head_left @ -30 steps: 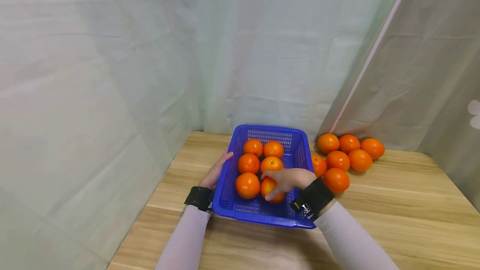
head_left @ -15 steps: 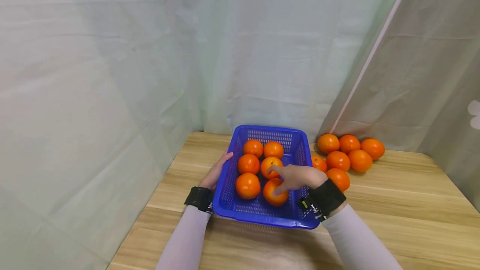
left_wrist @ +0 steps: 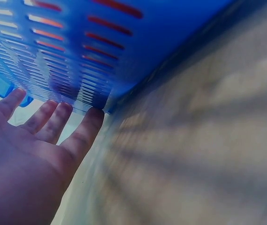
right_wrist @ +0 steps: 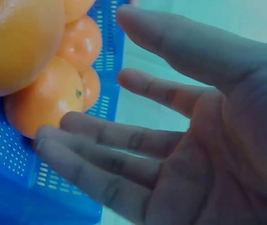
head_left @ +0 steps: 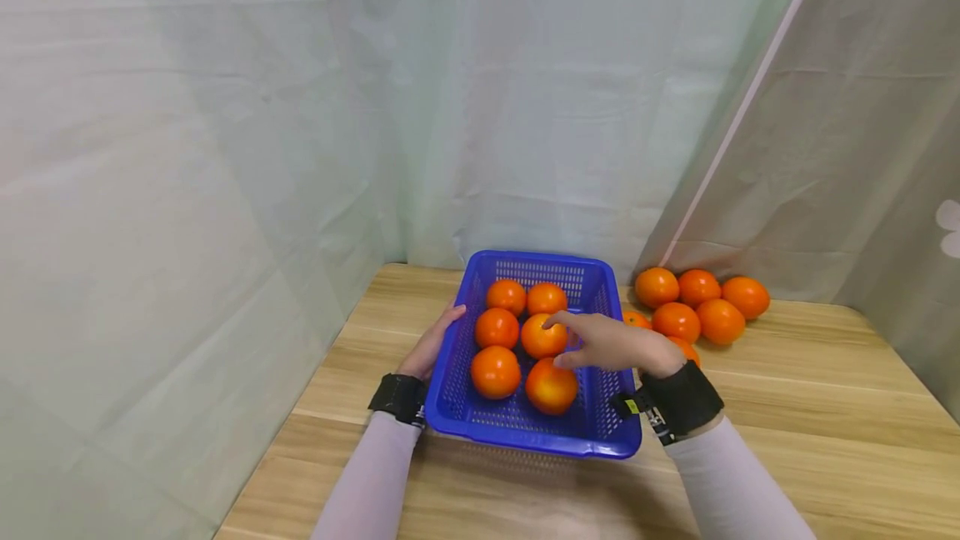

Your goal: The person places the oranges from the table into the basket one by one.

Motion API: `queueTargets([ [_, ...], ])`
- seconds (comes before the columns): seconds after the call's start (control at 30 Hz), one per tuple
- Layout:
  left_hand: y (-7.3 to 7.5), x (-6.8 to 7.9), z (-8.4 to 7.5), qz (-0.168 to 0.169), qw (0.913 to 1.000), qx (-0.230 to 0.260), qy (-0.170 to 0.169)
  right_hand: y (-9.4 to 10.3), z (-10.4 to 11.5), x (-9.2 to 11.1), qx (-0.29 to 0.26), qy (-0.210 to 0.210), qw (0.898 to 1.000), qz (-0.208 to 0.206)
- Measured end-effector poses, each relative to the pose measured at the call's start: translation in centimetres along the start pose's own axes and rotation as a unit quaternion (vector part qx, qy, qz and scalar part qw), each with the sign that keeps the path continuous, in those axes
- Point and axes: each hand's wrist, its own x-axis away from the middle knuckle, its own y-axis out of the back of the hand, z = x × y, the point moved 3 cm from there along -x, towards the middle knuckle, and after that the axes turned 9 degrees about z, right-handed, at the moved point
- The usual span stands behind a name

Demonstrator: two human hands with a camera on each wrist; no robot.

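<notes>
A blue plastic basket with slotted walls holds several oranges set in two columns. My left hand lies along the outside of its left wall. In the left wrist view the spread, fairly straight fingers of that hand touch the slotted side. Over the basket's right part is my right hand, thumb and fingers apart, holding nothing. The front right orange sits just below its thumb. In the right wrist view the palm faces the oranges, with a gap before the nearest orange.
Several more oranges lie on the wooden table to the right of the basket, some partly hidden by the right hand. A pale curtain hangs behind the table and along its left side.
My right hand has let go of the front right orange and moved up and right. That orange shifted slightly right and rests in the basket. My left hand has stayed put.
</notes>
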Motion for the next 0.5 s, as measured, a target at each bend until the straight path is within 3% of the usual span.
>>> queueTargets([
  [0.2,0.1,0.2,-0.1,0.003,1.0,0.0,-0.001,1.1,-0.5,1.4,-0.014,0.035,0.995,-0.088],
  [0.37,0.0,0.5,-0.1,0.004,1.0,0.006,-0.005,1.8,-1.1,3.1,-0.033,0.043,0.982,-0.178],
  [0.5,0.0,0.6,0.1,0.006,0.9999,0.008,-0.01,1.9,-1.9,4.4,-0.056,0.034,0.972,-0.224],
])
